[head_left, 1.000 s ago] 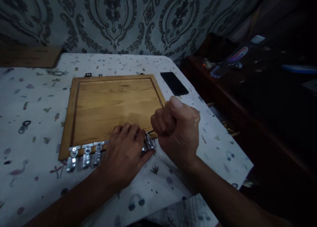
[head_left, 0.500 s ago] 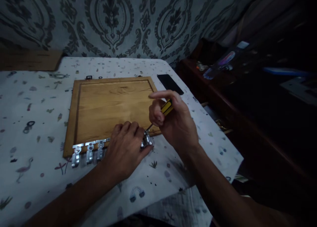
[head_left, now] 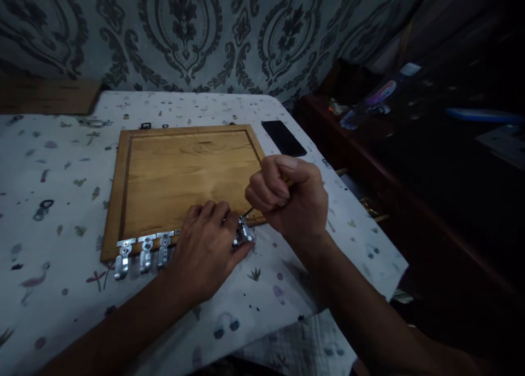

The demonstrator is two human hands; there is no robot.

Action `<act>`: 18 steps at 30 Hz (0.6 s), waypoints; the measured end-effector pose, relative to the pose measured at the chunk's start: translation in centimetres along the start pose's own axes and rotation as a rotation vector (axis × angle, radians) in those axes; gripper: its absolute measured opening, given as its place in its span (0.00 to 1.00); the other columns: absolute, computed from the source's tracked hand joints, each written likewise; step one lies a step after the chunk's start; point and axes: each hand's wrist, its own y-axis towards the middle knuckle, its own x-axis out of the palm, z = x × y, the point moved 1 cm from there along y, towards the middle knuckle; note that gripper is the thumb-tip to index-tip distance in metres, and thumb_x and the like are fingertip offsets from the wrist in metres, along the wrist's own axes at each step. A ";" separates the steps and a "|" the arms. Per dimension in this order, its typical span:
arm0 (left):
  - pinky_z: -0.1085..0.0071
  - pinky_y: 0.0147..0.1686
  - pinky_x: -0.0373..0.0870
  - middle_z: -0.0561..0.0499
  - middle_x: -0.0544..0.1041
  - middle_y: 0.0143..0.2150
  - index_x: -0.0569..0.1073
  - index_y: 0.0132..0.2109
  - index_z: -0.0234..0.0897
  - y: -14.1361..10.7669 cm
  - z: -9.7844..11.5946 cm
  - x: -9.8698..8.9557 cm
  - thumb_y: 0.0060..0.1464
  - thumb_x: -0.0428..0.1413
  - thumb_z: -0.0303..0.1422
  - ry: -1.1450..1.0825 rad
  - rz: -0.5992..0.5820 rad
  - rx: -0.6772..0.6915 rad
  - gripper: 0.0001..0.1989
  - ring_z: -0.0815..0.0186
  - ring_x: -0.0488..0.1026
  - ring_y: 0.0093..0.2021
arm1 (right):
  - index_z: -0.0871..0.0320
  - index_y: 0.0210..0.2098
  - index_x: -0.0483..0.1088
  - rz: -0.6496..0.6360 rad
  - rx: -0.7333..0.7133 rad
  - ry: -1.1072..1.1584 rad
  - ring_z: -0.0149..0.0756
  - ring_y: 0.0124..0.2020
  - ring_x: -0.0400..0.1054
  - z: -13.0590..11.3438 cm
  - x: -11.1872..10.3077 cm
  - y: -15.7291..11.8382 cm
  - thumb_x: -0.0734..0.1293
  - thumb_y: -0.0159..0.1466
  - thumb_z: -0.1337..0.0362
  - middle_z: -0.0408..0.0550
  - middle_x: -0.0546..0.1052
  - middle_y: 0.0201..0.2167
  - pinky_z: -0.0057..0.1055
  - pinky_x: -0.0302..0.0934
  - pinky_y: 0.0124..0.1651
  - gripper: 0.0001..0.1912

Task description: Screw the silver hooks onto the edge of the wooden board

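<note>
A framed wooden panel (head_left: 184,171) lies flat on the table. Along its near edge runs a silver metal hook rail (head_left: 125,249) with several hooks hanging over the side; its middle is hidden under my left hand (head_left: 207,250). That hand's fingers rest on the panel edge and rail, with the thumb along the right-end hook (head_left: 245,233), pressing the rail in place. My right hand (head_left: 293,198) is closed around a screwdriver (head_left: 246,213), whose handle is almost wholly covered. The thin shaft slants down left to the rail by the right-end hook.
A black phone (head_left: 284,138) lies right of the panel. Brown cardboard (head_left: 45,97) is at the back left of the patterned tablecloth (head_left: 61,201). On dark furniture to the right, a plastic bottle (head_left: 377,97) lies near a blue item (head_left: 484,115).
My right hand has turned and closed into a fist around the screwdriver handle; its index finger was stretched out before. My left hand stays on the rail. The view has shifted slightly.
</note>
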 end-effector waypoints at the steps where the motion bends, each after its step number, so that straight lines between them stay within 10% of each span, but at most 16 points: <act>1: 0.54 0.43 0.65 0.46 0.73 0.41 0.74 0.44 0.34 0.0 0.0 0.0 0.59 0.54 0.45 0.000 -0.002 -0.003 0.18 0.53 0.70 0.44 | 0.56 0.14 0.52 0.059 -0.021 -0.015 0.22 0.12 0.38 0.1 0.3 -0.2 0.63 0.61 0.58 0.33 0.48 0.10 0.23 0.39 0.16 0.24; 9: 0.53 0.44 0.65 0.45 0.73 0.43 0.73 0.44 0.34 -0.2 -0.1 -0.1 0.58 0.55 0.45 0.016 -0.049 0.002 0.18 0.52 0.69 0.45 | 0.55 0.16 0.53 0.488 -0.240 -0.090 0.24 0.13 0.40 1.0 1.8 -1.6 0.61 0.62 0.60 0.34 0.48 0.12 0.25 0.41 0.17 0.20; 18: 0.53 0.46 0.65 0.45 0.73 0.43 0.73 0.45 0.34 0.1 0.3 -0.5 0.59 0.53 0.45 0.018 -0.115 -0.037 0.18 0.51 0.69 0.47 | 0.55 0.18 0.57 0.402 -0.155 -0.132 0.25 0.15 0.45 0.4 1.5 -1.5 0.63 0.64 0.46 0.35 0.53 0.13 0.25 0.43 0.18 0.25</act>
